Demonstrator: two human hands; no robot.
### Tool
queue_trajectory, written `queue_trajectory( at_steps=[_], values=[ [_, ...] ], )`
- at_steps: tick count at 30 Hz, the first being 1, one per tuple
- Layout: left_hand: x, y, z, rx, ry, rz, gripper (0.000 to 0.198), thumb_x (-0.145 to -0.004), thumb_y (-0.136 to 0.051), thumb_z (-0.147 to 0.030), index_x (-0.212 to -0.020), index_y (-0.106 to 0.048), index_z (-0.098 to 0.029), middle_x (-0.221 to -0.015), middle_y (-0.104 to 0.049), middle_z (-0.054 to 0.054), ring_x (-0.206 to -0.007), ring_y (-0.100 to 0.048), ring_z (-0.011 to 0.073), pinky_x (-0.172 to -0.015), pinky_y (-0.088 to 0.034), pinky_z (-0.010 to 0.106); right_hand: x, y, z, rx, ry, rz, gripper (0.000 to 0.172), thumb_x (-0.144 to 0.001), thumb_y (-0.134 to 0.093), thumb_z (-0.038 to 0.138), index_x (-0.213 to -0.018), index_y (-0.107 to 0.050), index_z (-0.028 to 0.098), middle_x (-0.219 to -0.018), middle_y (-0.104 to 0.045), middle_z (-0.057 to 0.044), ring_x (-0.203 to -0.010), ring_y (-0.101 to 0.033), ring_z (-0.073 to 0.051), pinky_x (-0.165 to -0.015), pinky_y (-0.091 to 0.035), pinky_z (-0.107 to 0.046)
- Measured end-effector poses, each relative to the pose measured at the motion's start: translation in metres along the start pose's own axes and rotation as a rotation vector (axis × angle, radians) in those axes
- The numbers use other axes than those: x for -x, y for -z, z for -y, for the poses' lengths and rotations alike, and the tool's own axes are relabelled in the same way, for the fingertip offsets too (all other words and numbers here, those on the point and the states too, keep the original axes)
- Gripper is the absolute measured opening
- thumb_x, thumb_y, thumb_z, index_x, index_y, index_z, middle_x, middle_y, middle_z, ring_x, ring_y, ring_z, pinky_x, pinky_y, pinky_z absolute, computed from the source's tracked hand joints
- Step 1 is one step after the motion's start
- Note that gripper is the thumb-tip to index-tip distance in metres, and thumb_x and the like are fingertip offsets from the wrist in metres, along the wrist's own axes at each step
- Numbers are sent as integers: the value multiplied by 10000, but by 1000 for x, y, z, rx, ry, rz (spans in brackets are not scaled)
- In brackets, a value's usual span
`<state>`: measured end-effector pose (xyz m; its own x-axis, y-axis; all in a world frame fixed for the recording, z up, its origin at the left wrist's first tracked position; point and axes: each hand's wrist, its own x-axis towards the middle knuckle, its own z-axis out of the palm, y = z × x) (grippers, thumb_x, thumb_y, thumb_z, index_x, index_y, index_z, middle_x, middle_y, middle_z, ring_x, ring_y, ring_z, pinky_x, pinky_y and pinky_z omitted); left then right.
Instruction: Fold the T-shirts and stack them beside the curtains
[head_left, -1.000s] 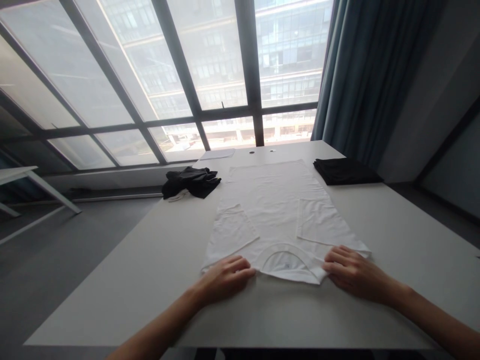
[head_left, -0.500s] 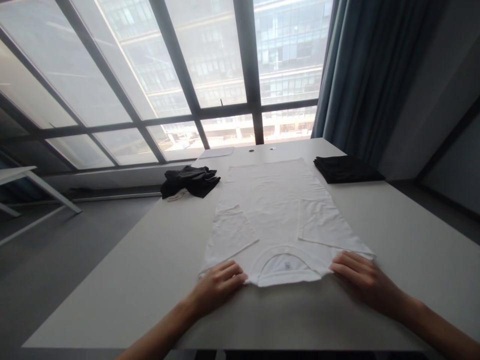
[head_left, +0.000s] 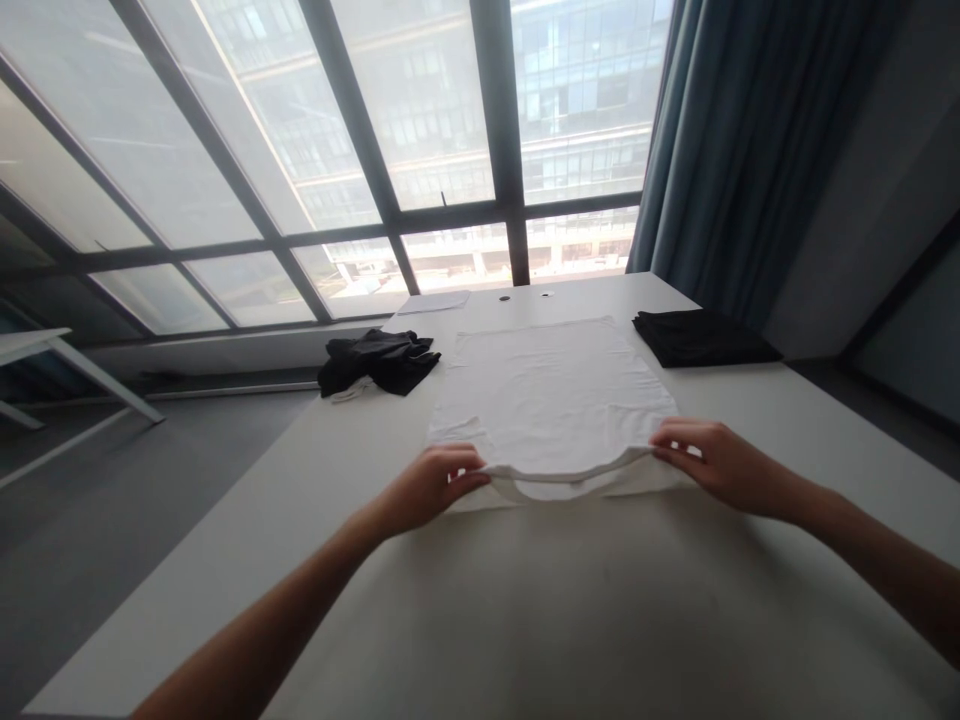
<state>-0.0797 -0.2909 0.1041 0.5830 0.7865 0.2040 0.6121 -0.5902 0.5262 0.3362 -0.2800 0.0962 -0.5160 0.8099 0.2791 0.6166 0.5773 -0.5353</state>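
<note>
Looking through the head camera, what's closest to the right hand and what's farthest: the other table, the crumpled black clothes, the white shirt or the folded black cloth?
1. White shirt: pinched in the right hand.
2. Folded black cloth: beyond that hand, on the right.
3. Crumpled black clothes: on the left side.
4. Other table: far left, across the floor.

The shirt (head_left: 555, 400) has risen at its collar (head_left: 555, 490); left hand (head_left: 431, 488) and right hand (head_left: 720, 465) advanced.

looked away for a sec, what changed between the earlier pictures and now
The left hand and right hand, both still gripping the white shirt, raised its collar end and moved it toward the window. The crumpled black cloth and folded black cloth stayed put on the table.
</note>
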Motion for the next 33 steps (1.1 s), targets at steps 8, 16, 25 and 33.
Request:
queue_trajectory(
  at_steps=[8,16,25,33],
  values=[
    [-102,31,96,247,325,302,508,-788,-687,-646,-775,-694,-139,-641,-576,-9,-582,-485,126,-534,-358,220,-129,7,-69,-71,-234,236,358,-784,-700,504,-843,-766,157,-820,-749,-71,-743,-645,-217,-667,-469,-284],
    [-115,3,134,89,319,188,397,-718,-753,-510,-926,-738,-172,-828,-703,51,-727,-612,181,-657,-453,254,-155,-45,-107,175,-379,325,203,-799,-677,247,-943,-775,142,-941,-759,-98,-815,-669,-213,-711,-474,-267],
    [8,12,160,-249,703,-131,329,-828,-549,-511,-809,-666,-205,-788,-718,73,-732,-648,233,-705,-444,305,-69,-13,-184,271,-550,-40,260,-836,-637,380,-905,-768,166,-878,-764,-101,-761,-696,-231,-675,-477,-285],
    [15,6,143,-12,768,-168,458,-684,-601,-642,-764,-642,-193,-758,-680,39,-742,-613,229,-663,-433,293,-65,-16,-190,142,-593,-83,215,-779,-684,359,-725,-744,160,-767,-755,-80,-728,-685,-219,-658,-466,-271]
  ],
)
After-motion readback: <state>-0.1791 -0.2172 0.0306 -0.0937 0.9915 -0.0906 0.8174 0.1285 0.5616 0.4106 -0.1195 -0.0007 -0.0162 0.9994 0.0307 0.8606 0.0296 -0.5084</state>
